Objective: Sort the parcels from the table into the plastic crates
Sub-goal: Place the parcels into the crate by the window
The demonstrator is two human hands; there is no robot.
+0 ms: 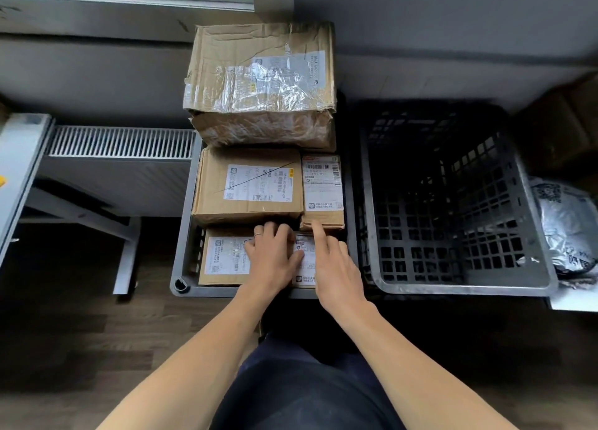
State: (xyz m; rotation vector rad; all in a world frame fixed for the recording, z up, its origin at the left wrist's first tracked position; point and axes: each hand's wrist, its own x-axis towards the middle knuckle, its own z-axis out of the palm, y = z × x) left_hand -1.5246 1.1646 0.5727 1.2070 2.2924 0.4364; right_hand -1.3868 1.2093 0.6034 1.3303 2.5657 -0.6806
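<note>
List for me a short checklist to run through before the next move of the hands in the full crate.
1. Left hand free: ok, it rests on the front parcel and holds nothing.
2. Right hand free: ok, only its index finger touches the small parcel.
3. Room in the left crate: not ok, parcels fill it and the large box sits highest at the back.
4. Room in the right crate: ok, no parcel shows inside.
5. Label of the white-labelled parcel readable: cannot tell, the hands cover part.
</note>
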